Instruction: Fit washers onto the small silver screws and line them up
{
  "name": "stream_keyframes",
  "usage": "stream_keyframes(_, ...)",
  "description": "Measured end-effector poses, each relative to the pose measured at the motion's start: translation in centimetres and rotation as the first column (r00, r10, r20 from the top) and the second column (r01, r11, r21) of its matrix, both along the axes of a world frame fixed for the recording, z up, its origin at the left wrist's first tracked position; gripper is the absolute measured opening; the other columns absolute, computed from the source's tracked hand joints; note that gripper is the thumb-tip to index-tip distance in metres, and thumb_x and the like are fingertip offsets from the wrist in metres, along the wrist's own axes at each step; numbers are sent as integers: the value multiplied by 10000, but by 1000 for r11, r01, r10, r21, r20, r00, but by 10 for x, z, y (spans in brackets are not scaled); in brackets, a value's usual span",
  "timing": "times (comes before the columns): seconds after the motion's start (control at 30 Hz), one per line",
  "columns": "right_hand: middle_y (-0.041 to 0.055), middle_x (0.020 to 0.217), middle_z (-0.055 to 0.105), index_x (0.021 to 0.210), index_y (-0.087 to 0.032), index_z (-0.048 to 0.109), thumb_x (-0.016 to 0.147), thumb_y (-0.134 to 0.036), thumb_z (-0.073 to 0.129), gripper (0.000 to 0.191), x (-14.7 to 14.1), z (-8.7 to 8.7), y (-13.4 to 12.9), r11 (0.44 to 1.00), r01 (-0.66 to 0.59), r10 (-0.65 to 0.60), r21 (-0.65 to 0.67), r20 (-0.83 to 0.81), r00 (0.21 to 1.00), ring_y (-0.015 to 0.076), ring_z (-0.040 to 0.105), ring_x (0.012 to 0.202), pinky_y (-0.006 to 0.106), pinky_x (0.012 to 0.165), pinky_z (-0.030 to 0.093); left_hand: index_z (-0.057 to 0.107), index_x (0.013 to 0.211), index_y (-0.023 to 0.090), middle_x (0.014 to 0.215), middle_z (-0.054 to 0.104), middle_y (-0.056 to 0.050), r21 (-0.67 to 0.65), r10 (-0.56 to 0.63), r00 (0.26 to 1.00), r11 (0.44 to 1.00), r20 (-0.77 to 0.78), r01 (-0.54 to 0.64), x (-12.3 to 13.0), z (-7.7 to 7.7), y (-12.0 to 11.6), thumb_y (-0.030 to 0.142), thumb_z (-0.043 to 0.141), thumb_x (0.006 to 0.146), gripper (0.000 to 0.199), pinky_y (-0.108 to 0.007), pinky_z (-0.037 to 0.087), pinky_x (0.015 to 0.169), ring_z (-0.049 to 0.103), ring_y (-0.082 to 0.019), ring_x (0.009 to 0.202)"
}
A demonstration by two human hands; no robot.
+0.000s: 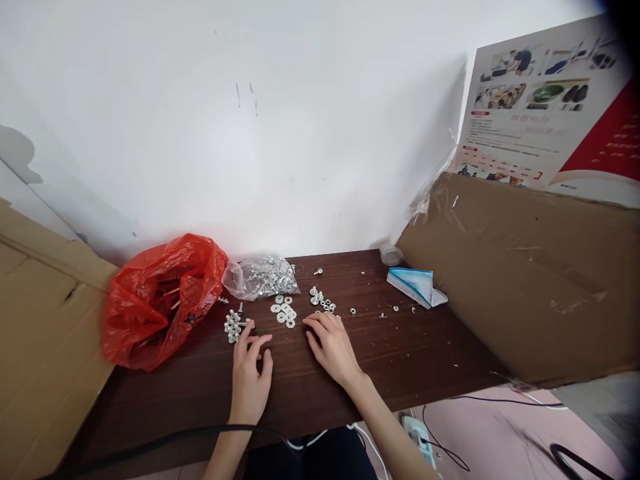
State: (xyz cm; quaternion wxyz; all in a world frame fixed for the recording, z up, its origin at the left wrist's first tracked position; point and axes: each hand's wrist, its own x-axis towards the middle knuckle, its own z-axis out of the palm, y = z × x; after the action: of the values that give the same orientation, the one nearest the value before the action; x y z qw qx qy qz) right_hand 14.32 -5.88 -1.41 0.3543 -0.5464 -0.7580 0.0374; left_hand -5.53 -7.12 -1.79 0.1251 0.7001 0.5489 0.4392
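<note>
My left hand [253,373] is over the dark wooden table with its fingers apart, the index fingertip touching or just beside a bolt at the edge of a pile of silver bolts [233,327]. My right hand [330,343] rests on the table with curved, spread fingers, just below a cluster of nuts [327,305]. Flat round washers [285,310] lie between the two hands, a little farther back. Several bolts [316,295] stand together behind the nuts. Nothing shows held in either hand.
A red plastic bag [163,300] sits at the left, beside a clear bag of small metal parts [267,277]. Folded blue and white packaging [413,285] lies at the right. Cardboard [525,280] borders the table [400,353], and a black cable [185,435] crosses its front.
</note>
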Motion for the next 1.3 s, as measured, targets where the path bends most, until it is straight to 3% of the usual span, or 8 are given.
stream_keyframes(0.17, 97, 1075, 638, 1134, -186, 601, 893, -137, 478, 275, -24, 0, 15, 1000, -17, 16, 18, 31, 999, 239, 548, 962, 396, 846, 449, 671, 972, 196, 1303, 528, -120, -9, -12, 1000, 1000, 10, 12, 0, -2, 0, 214, 481, 866, 218, -373, 555, 783, 594, -236, 1027)
stream_keyframes(0.33, 96, 941, 617, 966, -188, 649, 887, -147, 497, 176, -37, -1, 29, 997, 76, -74, -13, 84, 994, 245, 540, 876, 390, 762, 464, 664, 885, 187, 1190, 537, -118, -10, 14, 999, 1000, 48, -14, 1, 5, -3, 221, 481, 862, 187, -333, 561, 692, 615, -200, 892)
stream_keyframes(0.43, 86, 900, 602, 887, -187, 647, 882, -136, 511, 146, -40, -1, 32, 996, 91, -88, -26, 88, 992, 236, 536, 861, 382, 765, 465, 664, 914, 181, 1256, 487, -129, 5, 22, 998, 1000, 62, -22, 2, 6, -2, 216, 476, 864, 197, -329, 563, 691, 607, -191, 893)
stream_keyframes(0.57, 84, 896, 602, 835, -191, 631, 892, -113, 481, 178, -42, -4, 33, 998, 56, -56, 11, 56, 997, 221, 537, 856, 362, 760, 466, 665, 979, 189, 1392, 413, -131, -5, -4, 1000, 1000, 6, 4, 2, 0, 0, 203, 474, 866, 222, -361, 563, 745, 590, -203, 953)
stream_keyframes(0.77, 74, 908, 621, 824, -194, 609, 906, -110, 457, 193, -43, -6, 33, 999, 16, -18, 50, 25, 1000, 207, 544, 841, 343, 739, 471, 664, 955, 194, 1411, 424, -129, 47, 19, 990, 999, -138, -13, 2, -8, 2, 183, 483, 858, 206, -471, 491, 919, 578, -226, 967)
stream_keyframes(1.03, 78, 887, 591, 817, -185, 580, 903, -101, 452, 176, -45, -5, 34, 998, 38, -41, 41, 80, 996, 213, 519, 818, 347, 719, 467, 669, 899, 215, 1277, 551, -105, 72, 5, 983, 997, -182, 8, 0, -10, 4, 185, 482, 858, 194, -464, 505, 873, 570, -247, 962)
stream_keyframes(1.3, 80, 926, 587, 936, -189, 603, 888, -151, 498, 121, -45, -5, 35, 1000, 18, -19, 22, 51, 998, 226, 528, 855, 365, 751, 476, 671, 1015, 234, 1443, 386, -109, 25, 15, 957, 1000, -289, -8, 6, -9, 5, 202, 499, 859, 233, -476, 497, 883, 561, -231, 932)
